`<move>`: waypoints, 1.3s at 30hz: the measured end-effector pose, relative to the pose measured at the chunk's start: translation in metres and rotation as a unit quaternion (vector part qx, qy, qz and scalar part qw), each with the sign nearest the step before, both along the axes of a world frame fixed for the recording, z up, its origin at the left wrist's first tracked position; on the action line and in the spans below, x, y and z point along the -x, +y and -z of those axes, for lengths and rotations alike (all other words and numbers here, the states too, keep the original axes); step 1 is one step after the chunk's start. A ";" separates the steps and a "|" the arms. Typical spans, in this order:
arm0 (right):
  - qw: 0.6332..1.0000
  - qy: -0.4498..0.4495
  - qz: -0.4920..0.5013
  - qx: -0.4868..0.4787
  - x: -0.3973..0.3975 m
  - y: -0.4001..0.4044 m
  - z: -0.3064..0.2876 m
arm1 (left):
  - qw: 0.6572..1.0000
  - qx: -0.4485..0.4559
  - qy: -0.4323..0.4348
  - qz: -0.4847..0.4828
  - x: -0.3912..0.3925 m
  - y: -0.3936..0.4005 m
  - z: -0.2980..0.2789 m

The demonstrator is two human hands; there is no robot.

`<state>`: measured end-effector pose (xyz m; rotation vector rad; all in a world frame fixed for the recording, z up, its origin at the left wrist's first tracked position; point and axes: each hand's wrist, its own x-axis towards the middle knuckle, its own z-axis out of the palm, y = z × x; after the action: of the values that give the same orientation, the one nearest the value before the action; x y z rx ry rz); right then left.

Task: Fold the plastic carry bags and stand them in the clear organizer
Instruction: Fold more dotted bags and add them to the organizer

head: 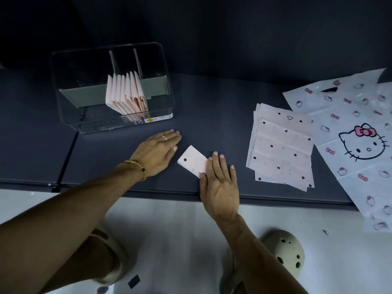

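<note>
A small folded pink dotted bag lies on the dark table near the front edge. My right hand presses flat on its right end with straight fingers. My left hand lies flat on the table just left of the folded bag, fingers straight, holding nothing. The clear organizer stands at the back left, and several folded pink bags stand upright in its middle compartment. A stack of unfolded pink dotted bags lies flat to the right.
Larger white bags with a cartoon cat print spread over the table's right end and hang past the front edge. The organizer's left and right compartments hold nothing. Below the table edge are a pale floor and my two feet in light clogs.
</note>
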<state>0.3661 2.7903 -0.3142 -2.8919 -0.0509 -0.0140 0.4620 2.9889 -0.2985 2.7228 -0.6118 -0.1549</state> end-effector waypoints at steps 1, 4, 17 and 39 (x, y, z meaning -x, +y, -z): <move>1.000 -0.003 0.001 -0.002 0.000 0.000 -0.001 | 1.000 0.024 -0.005 -0.014 0.002 -0.007 -0.003; 1.000 -0.015 -0.002 -0.015 0.000 0.000 -0.005 | 1.000 0.013 0.005 0.024 0.005 -0.037 -0.011; 0.974 0.069 -0.019 -0.213 -0.054 0.009 -0.059 | 0.909 0.333 0.215 -0.128 -0.003 -0.021 -0.040; 0.964 -0.081 0.095 -0.234 -0.167 0.134 -0.090 | 0.693 0.521 0.127 -0.481 0.006 0.043 -0.036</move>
<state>0.5335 2.9240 -0.2241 -2.4062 0.1765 -0.2601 0.4559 3.0316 -0.2625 1.5136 0.6882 0.0808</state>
